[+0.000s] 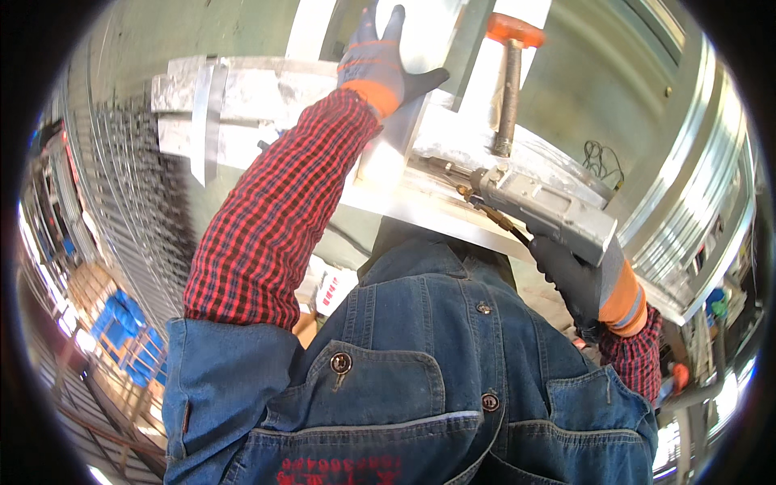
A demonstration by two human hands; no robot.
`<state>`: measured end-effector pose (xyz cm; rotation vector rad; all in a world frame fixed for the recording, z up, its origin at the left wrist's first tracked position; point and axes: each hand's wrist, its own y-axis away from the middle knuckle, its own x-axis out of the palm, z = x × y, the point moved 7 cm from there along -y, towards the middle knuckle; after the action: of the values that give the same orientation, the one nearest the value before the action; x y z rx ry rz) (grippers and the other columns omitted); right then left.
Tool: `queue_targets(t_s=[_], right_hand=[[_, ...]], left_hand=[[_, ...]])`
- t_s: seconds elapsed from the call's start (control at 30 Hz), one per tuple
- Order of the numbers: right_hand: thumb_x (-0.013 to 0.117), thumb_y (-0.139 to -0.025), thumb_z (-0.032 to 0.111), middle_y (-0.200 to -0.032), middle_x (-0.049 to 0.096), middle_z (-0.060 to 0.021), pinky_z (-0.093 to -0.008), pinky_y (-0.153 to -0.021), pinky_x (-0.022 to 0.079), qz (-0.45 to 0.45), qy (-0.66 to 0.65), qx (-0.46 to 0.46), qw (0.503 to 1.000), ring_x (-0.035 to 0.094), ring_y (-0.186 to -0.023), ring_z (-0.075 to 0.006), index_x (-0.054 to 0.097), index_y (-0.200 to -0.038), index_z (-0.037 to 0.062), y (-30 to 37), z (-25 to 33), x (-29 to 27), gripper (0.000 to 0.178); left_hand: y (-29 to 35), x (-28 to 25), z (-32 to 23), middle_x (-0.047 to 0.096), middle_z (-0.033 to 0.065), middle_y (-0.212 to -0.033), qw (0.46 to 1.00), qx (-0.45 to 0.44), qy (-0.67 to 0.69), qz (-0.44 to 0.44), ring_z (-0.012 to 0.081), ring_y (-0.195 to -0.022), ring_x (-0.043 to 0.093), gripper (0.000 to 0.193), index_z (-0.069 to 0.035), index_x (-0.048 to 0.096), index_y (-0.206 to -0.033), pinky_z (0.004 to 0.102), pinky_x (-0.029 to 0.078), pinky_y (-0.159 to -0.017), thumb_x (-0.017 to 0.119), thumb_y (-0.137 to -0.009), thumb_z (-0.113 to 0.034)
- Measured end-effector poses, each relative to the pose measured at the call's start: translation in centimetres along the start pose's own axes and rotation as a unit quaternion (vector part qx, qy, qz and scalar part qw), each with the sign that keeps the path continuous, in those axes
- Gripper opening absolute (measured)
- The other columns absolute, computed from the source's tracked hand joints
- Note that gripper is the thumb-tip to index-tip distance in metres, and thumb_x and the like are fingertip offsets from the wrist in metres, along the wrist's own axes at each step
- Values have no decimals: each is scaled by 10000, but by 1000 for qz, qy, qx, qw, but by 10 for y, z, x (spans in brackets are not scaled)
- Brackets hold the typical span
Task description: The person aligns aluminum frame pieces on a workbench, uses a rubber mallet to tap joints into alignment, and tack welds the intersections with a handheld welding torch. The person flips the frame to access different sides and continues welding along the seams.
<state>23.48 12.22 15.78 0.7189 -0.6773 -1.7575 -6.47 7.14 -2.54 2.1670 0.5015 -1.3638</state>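
My left hand (376, 65), in a grey glove with an orange cuff, lies with its fingers spread on a bright metal profile (424, 36) at the far side. My right hand (574, 279), in a like glove, is wrapped round the rear of a grey gun-shaped power tool (554, 202). The tool's narrow nose points left, over a pale workpiece (388, 166); whether the tip touches it I cannot tell. A brass fitting with a dark hose hangs beneath the tool. Beyond it lies a hammer (509, 81) with an orange-red head and a dark handle.
Left of my left arm, pale boards (250, 89) lie under a thin metal strip (208, 121). Many metal bars (133, 178) are stacked further left. Shiny long profiles (695, 202) stand at the right, near a coil of thin black wire (602, 162). Blue objects (129, 331) sit lower left.
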Motion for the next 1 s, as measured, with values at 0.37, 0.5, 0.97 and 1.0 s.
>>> queue_targets(t_s=[0.37,0.5,0.97,1.0], right_hand=[[790,-1023,83,-980,806,-90,-333,-745,601,-444,-178,41,877,746,-837,-154,788,-1253,-40,113,-70,144,261],[766,-1038,62,-959,805,-136,-387,-749,606,-514,127,-67,846,770,-822,-243,775,-1244,-59,125,-39,212,239],[853,-962,95,-935,793,-155,-357,-719,612,-638,-165,70,749,792,-799,-254,711,-1361,-1,111,-35,404,435],[862,-953,113,-967,789,-157,-371,-716,613,-654,-179,68,732,789,-811,-270,704,-1367,1,110,-31,417,457]], left_hand=[[-2,6,4,145,217,-1878,997,-33,-3,72,449,-1639,407,1361,-182,203,-1820,568,460,-1290,860,-795,-792],[-10,7,18,259,233,-1833,995,14,97,-14,466,-1611,432,1289,-48,310,-1767,538,456,-1283,801,-854,-814],[-57,57,60,381,225,-1777,906,-253,338,33,392,-1598,453,965,-22,368,-1732,494,433,-1303,613,-1047,-655],[-60,60,59,388,221,-1772,903,-247,347,51,387,-1594,458,950,-25,370,-1732,492,436,-1301,606,-1052,-646]])
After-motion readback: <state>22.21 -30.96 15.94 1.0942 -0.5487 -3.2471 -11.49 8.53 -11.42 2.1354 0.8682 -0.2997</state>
